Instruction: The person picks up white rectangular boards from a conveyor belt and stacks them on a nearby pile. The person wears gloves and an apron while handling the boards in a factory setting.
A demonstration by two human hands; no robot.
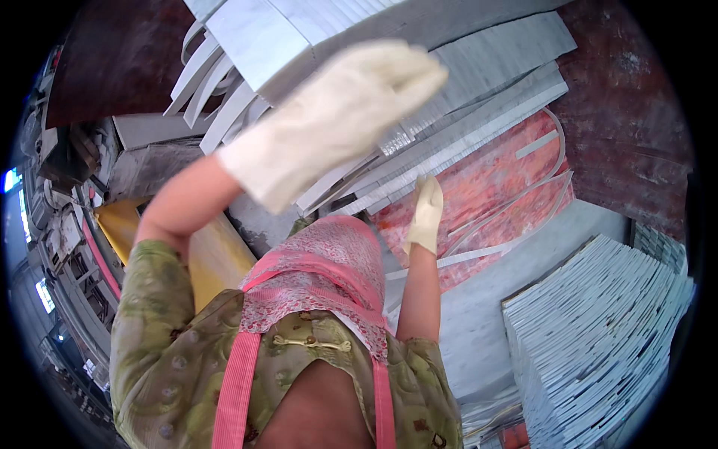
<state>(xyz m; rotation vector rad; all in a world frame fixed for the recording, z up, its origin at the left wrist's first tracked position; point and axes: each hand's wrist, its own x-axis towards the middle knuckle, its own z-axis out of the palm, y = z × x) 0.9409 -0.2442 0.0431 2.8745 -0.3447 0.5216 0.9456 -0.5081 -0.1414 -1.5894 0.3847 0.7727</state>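
We look down over a pink patterned apron [318, 277] and green sleeves at two hands in pale cloth gloves. Our left hand [336, 120] is raised close to the camera, blurred, fingers straight and together, flat and open, and has hold of nothing. It passes in front of a big grey-white slab stack [299, 30] at the top of the view, whose pale edges show as thin layers; we cannot tell whether the glove touches it.

Our right hand [426, 213] reaches lower and further off, fingers stretched upward and flat. Its fingertips lie at the lower edge of a fan of long grey strips [479, 112] that slant from the middle up to the right. It appears to rest against them; we cannot tell whether it grips any.

Just beside that hand, to the right, lies a red-orange mottled sheet [497, 179] with loose white bands [516, 221] curling across it. At lower right stands a separate pile of grey-blue sheets [598, 337], well apart from both hands. At left, a yellow board [217, 251] slants under our left forearm, beside dark cluttered machinery [67, 224].
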